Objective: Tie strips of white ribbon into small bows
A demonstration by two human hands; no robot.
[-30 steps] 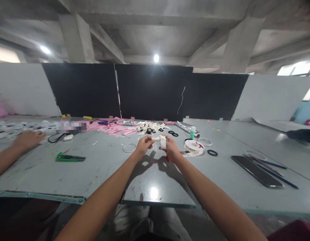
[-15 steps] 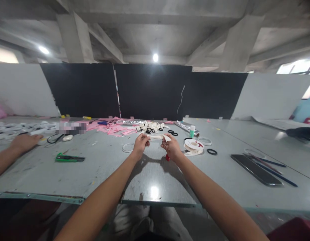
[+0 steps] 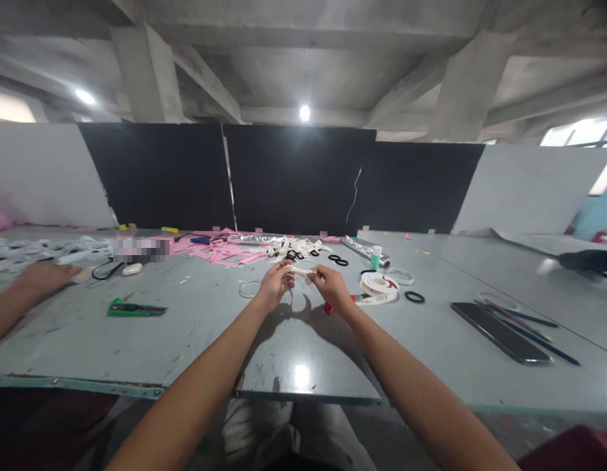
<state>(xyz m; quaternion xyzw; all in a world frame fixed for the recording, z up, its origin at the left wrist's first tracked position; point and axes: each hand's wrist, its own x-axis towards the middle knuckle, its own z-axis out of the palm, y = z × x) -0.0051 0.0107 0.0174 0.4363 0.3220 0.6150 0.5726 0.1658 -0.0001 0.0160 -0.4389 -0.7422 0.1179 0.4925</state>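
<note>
- Pinched between both my hands is a short cream ribbon strip (image 3: 299, 271): my left hand (image 3: 275, 286) grips one end with closed fingertips, my right hand (image 3: 330, 287) grips the other, and the strip is held just above the table, between the two.
- Under them spreads the grey table (image 3: 294, 340), with a co-worker's hand (image 3: 41, 277) resting at its far left edge.
- Pink scraps (image 3: 220, 250) lie in a heap at the back, touching a tangle of cream offcuts.
- A dark flat bar (image 3: 500, 332) lies well off to my right, beside pens.
- A green cutter (image 3: 133, 308) sits to my left.
- The ribbon spool (image 3: 379, 286) lies just beside my right hand.
- A clear ring (image 3: 249, 288) lies near my left hand.
- A black ring (image 3: 414, 297) lies just past the spool.
</note>
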